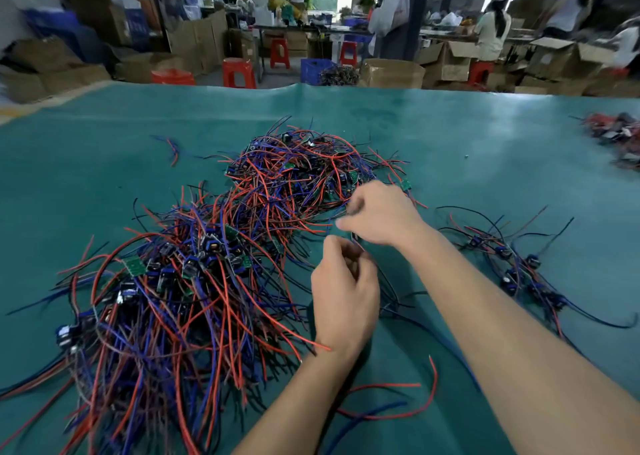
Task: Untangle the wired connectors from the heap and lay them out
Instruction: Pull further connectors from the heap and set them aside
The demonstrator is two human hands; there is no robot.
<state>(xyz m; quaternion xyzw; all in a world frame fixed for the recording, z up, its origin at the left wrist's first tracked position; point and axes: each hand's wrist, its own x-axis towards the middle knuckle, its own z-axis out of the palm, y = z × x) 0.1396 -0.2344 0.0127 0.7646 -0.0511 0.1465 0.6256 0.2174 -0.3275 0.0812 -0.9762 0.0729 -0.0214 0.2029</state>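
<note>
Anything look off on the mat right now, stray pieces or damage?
No visible damage. A few strays: a short red and blue wire pair lies alone left of the heap, and loose red and blue wires lie near the forearms. Both hands are pinching wires at the heap's right edge.

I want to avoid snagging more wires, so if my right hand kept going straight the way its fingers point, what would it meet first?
Probably the far heap of tangled wired connectors: the right hand points left at its near edge, though depth is unclear.

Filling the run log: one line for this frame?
left hand: pinching thin dark wire | right hand: pinching wire | tangled red-blue wire heap: left | laid-out wired connectors: right
</note>
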